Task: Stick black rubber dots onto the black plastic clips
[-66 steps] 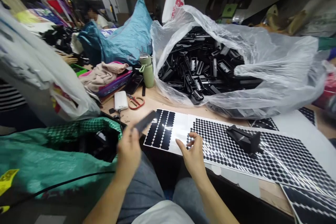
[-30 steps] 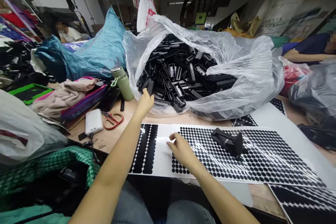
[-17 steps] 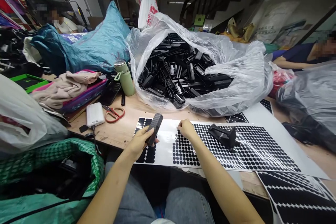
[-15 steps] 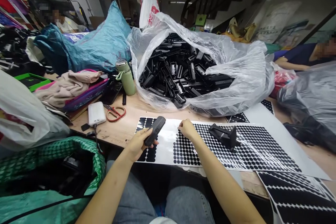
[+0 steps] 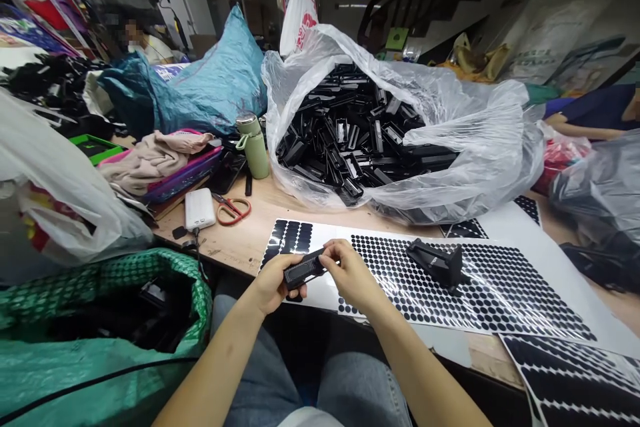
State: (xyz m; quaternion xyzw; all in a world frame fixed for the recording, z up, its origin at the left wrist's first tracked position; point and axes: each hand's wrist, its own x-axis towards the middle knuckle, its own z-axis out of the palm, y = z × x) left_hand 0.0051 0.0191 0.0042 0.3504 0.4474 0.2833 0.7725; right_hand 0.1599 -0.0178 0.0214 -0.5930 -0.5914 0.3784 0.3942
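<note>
A black rectangular part [image 5: 303, 269] is held by my left hand [image 5: 275, 283], its fingers wrapped round the left end. My right hand [image 5: 350, 273] touches the part's right end with thumb and forefinger pinched; anything between those fingertips is too small to make out. Beneath both hands lies a white sheet with rows of black round stickers [image 5: 500, 280] and, at its left, longer black stickers [image 5: 290, 237]. A black bracket-like piece [image 5: 437, 265] rests on the sheet to the right of my hands.
Behind the sheet is a large clear plastic bag [image 5: 480, 180] full of black parts. Red scissors [image 5: 233, 211], a white power bank [image 5: 199, 209] and a green bottle [image 5: 253, 147] stand left of it. A green sack [image 5: 100, 380] is at lower left. A person's arm [image 5: 575, 127] shows at far right.
My right hand has moved from the sticker sheet to the black part. My left hand has turned the part and lowered it slightly. The view has shifted a little left.
</note>
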